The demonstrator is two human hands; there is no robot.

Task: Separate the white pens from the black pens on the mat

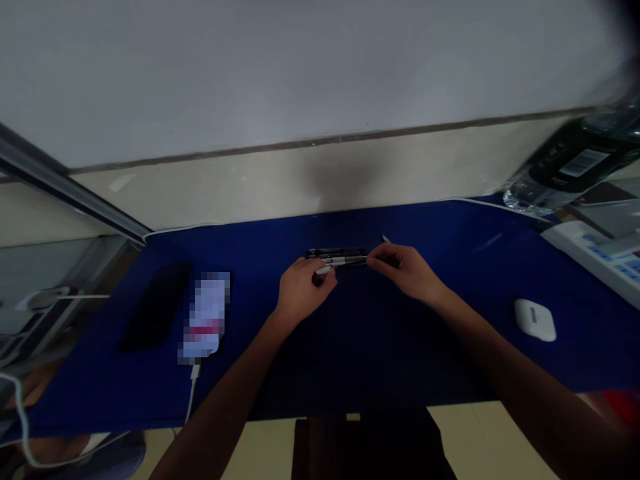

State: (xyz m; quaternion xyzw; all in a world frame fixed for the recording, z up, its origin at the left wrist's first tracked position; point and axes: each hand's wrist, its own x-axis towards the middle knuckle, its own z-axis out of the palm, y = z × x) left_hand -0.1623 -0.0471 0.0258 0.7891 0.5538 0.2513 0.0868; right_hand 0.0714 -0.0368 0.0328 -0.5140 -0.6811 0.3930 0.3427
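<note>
Both hands meet over the middle of a blue mat (350, 333). My left hand (303, 288) is closed around the near end of a pen (345, 261) with a light barrel. My right hand (407, 270) pinches the pen's other end with its fingertips. Just behind the held pen, a few dark pens (333, 253) lie side by side on the mat. A thin pointed tip shows above my right hand's knuckles.
A dark phone (157, 305) and a lit phone (206, 325) on a white cable lie at the left. A white earbud case (535, 319) sits at the right. A plastic bottle (570, 170) and a keyboard-like device (600, 257) are far right. A wall stands behind.
</note>
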